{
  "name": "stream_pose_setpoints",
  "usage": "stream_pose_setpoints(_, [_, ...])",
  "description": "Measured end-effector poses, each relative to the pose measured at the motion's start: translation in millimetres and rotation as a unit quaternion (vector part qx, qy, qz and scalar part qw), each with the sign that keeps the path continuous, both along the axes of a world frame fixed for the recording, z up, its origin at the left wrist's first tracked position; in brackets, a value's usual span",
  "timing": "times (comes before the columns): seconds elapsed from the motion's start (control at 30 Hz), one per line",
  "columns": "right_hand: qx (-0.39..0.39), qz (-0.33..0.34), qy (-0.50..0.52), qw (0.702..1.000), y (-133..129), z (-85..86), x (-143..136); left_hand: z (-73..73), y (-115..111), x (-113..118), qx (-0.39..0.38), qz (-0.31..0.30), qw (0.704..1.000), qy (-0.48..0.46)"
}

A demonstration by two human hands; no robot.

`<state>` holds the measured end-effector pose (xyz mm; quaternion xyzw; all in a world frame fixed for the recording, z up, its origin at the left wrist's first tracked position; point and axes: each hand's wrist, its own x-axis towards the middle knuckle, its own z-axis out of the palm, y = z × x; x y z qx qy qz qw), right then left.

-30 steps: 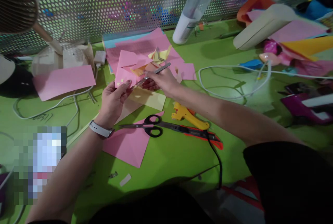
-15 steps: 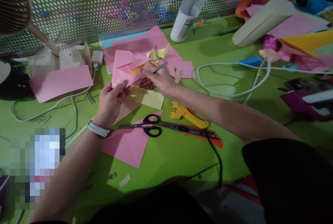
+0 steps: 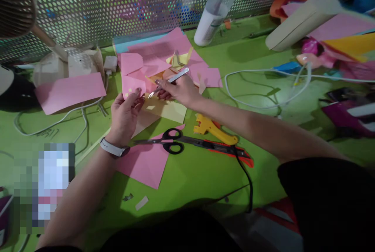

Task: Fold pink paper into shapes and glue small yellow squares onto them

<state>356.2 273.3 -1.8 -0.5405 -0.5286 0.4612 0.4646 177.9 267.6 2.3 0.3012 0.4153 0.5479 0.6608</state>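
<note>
Evidently the grip is chosen for fine work: the right hand (image 3: 187, 92) has its fingers clamped on a slim silver tool (image 3: 177, 76), pen-fashion, with the shaft slanting down to a narrow tip near the left fingertips; holding it that low probably gives closer control. Whether it is tweezers or a knife, I cannot tell. The left hand (image 3: 123, 114) seems to pinch the lower right corner of the folded pink paper (image 3: 131, 64), thumb on top and other fingers curled beneath, likely to steady that edge while leaving most of the sheet uncovered. Small yellow squares (image 3: 130, 90) lie on the paper just beside the thumb, outside the pinch; anything tiny between those fingers is hidden. The tool's tip is apart from the thumb, over pale yellow paper (image 3: 174, 112). Nearer the body, scissors (image 3: 156, 141) rest partly on a pink piece (image 3: 152, 166), their handles beside the extended end of a red-and-black cutter (image 3: 216, 147). With the yellow glue gun (image 3: 219, 133) beside it, the cutter lies on the green surface (image 3: 199, 181) below the right forearm, within easy reach, I judge.
</note>
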Motion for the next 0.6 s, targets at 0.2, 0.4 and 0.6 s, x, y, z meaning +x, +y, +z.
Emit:
stream_pose_setpoints(0.2, [0.107, 0.037, -0.111, 0.987, -4, 0.6, -4, 1.9, -4, 1, -0.023, 0.028, 0.999, 0.009])
stream_pose_setpoints(0.4, [0.151, 0.046, -0.176, 0.972, -13, 3.7, -5, -3.2, -4, -2, -0.031, 0.014, 0.999, 0.004])
stream_pose_setpoints(0.6, [0.188, 0.068, -0.213, 0.956, -17, 7.6, -5, -6.7, -2, -2, -0.039, 0.029, 0.999, -0.006])
